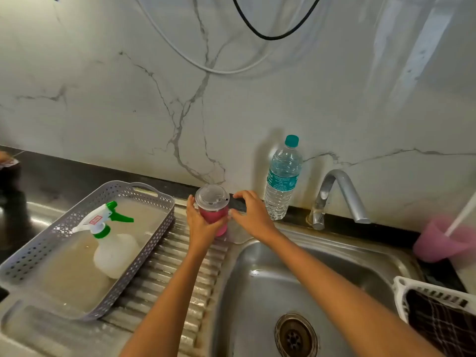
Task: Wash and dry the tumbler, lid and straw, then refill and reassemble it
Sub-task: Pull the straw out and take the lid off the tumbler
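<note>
Left hand (199, 222) clamped on pink plastic tumbler (215, 217), steadying | right hand (251, 213) at 3 o'clock, fingers apart, poised for clear lid (211, 196)

I'm looking down at a home kitchen: a steel sink (296, 274) with ribbed drainboard (167, 274), a tap (337, 197), a marble-patterned backsplash (154, 99) and a grey basket (144, 243).

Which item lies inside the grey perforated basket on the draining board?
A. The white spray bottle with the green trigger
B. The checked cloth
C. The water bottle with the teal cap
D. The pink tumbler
A: the spray bottle lies on its side inside the grey basket, while the water bottle stands by the wall and the left hand grips the tumbler.
</note>
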{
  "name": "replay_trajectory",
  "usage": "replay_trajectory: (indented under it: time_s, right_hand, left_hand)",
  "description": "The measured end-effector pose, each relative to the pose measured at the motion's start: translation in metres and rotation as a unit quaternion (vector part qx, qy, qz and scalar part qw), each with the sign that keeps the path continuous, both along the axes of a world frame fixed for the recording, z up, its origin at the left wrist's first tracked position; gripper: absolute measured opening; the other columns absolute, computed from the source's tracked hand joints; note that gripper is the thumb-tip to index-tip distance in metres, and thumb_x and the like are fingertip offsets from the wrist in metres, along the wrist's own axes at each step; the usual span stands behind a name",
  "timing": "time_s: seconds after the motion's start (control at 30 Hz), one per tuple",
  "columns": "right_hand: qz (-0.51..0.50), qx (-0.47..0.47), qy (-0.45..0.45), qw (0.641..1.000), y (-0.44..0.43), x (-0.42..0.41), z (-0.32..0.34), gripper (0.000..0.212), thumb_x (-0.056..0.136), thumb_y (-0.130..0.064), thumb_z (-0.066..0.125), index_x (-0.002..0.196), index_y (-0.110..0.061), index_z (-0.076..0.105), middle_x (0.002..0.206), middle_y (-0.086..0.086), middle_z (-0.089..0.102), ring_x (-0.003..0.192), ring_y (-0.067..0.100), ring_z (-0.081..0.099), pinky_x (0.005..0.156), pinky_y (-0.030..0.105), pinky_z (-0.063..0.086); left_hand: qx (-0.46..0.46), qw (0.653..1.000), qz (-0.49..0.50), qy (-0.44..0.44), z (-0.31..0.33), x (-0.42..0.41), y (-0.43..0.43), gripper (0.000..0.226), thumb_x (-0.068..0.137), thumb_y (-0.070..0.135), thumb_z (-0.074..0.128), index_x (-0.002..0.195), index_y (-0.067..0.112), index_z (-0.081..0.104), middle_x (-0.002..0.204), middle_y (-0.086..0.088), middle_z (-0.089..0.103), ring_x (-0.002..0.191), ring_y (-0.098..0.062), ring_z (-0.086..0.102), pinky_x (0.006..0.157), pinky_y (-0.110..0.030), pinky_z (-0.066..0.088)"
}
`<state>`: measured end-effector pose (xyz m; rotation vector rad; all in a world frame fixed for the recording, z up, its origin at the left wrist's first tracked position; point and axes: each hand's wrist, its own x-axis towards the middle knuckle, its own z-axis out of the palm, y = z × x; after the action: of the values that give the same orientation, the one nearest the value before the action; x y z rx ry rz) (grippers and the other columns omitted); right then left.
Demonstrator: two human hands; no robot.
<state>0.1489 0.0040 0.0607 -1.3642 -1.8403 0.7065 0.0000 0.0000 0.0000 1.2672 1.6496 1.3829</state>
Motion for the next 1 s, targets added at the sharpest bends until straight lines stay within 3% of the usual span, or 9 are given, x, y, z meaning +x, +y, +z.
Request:
replay_trajectory:
  time_s: [0.2, 0.37, 0.6, 0.73, 1.0]
  right_hand:
    - [0.002, 0.008, 0.005, 1.0, 0.006, -0.006, 0.004, 0.036, 0.082, -0.017, 0.071, 0.115, -0.012, 0.06, 0.116, 0.001, 0.056, 0.108, 0.015, 0.054, 0.097, 0.033, 0.045]
    - [0.014, 0.057, 0.038, 0.998, 0.0, -0.007, 0.008, 0.03, 0.077, -0.017, 0.077, 0.105, -0.017, 0.068, 0.104, -0.002, 0.061, 0.1, 0.014, 0.057, 0.089, 0.032, 0.05]
    - [0.022, 0.105, 0.059, 0.993, -0.016, -0.012, 0.022, 0.014, 0.082, -0.015, 0.075, 0.095, -0.013, 0.074, 0.083, -0.005, 0.063, 0.074, 0.011, 0.062, 0.071, 0.029, 0.055]
    - [0.017, 0.141, 0.09, 0.986, -0.021, -0.015, 0.043, 0.01, 0.087, -0.014, 0.068, 0.094, -0.009, 0.07, 0.084, -0.002, 0.068, 0.075, 0.009, 0.063, 0.07, 0.029, 0.056]
    - [-0.031, 0.195, 0.19, 0.962, -0.027, -0.016, 0.093, 0.005, 0.088, -0.01, 0.066, 0.092, -0.007, 0.067, 0.076, -0.006, 0.064, 0.069, 0.002, 0.059, 0.063, 0.01, 0.047]
  left_hand:
    - [0.032, 0.997, -0.029, -0.064, 0.009, 0.006, 0.012, 0.096, 0.067, 0.009, 0.086, 0.142, 0.022, 0.029, 0.133, -0.005, 0.051, 0.121, -0.019, 0.054, 0.104, -0.041, 0.046]
    - [0.043, 0.996, -0.025, -0.071, 0.004, 0.006, 0.007, 0.087, 0.067, 0.006, 0.085, 0.137, 0.025, 0.037, 0.13, -0.004, 0.056, 0.117, -0.016, 0.057, 0.101, -0.045, 0.049]
    - [0.058, 0.993, -0.048, -0.095, 0.006, 0.005, -0.01, 0.091, 0.057, 0.033, 0.086, 0.136, 0.029, 0.039, 0.127, 0.003, 0.059, 0.115, -0.011, 0.06, 0.098, -0.044, 0.052]
    - [0.054, 0.995, -0.051, -0.068, 0.006, 0.004, -0.012, 0.094, 0.059, 0.031, 0.086, 0.138, 0.031, 0.036, 0.128, 0.006, 0.058, 0.115, -0.007, 0.058, 0.098, -0.042, 0.051]
    - [0.055, 0.996, -0.051, -0.051, 0.002, 0.004, -0.012, 0.094, 0.066, 0.013, 0.089, 0.14, 0.028, 0.033, 0.133, 0.004, 0.053, 0.12, -0.011, 0.054, 0.101, -0.037, 0.048]
